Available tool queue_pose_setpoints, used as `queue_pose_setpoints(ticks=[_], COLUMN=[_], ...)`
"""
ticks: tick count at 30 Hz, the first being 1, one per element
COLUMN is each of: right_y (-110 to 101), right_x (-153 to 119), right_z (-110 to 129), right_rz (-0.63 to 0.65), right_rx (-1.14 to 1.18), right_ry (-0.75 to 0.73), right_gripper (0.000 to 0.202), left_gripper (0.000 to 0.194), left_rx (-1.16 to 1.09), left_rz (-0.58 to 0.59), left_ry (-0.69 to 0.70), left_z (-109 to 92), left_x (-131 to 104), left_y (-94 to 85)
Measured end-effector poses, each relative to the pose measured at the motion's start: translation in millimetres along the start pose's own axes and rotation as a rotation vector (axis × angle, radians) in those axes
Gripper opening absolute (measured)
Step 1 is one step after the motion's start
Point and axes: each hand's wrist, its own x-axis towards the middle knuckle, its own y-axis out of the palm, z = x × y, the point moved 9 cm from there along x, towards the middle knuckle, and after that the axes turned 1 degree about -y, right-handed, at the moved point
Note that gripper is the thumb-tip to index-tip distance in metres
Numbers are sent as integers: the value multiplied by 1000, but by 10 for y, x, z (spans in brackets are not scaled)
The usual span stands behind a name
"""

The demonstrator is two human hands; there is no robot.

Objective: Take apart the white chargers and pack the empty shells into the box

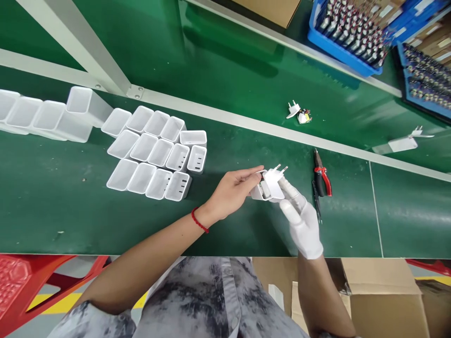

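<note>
My left hand [230, 192], bare with a red cord bracelet on the wrist, grips a white charger housing [258, 193] above the bench. Inside its open end some pale and dark parts show. A white plug cover [274, 183] with two metal pins sits tilted at that opening, not flush with it. My right hand [303, 220], in a white glove, has its fingers at the cover's right edge and the thumb at its lower corner. The contact under the fingers is partly hidden.
Several open white housings [141, 148] stand in rows on the green bench, left. Red-handled pliers [322, 176] and black tweezers [316, 202] lie right. Beyond the rail are a loose plug assembly [299, 112], another white charger [403, 143] and a blue parts bin [347, 54].
</note>
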Motion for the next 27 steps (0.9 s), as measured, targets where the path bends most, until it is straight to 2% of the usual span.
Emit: queue_pose_setpoints(ticks=[3,6,7,9,12,14,17,21,23,25,27], right_y=[7,24,1,-46,-23,3,34,94,49,-53,-139], right_x=[-51,-23,12,119,310,400,464,482,535,669,898], right_z=[178,230,201,88,-55,-83,-99,-136,-112,-25,145], right_rz=[-96,-237,-274,-288,-175,-107,-68,-25,-53,-120,-191], right_rx=[-239,-323,-266,-11,413,554,624,588,528,350,-49], right_ry=[-131,-151,-122,-36,90,144,187,231,181,69,-74], right_gripper=[49,47,44,42,38,31,25,30,34,41,46], left_gripper=[51,57,60,65,63,55,48,46,41,36,33], left_rx=[37,254,312,324,206,173,186,246,331,469,624], left_rz=[-1,-12,-19,-27,-26,-23,-6,20,35,51,49], left_ry=[-30,75,110,160,183,183,180,178,197,228,253], left_z=[-8,-115,-156,-232,-312,-329,-308,-273,-296,-336,-369], left_x=[-14,-65,-93,-157,-249,-289,-301,-270,-272,-299,-345], left_y=[46,105,116,113,61,26,7,-12,-25,-32,-55])
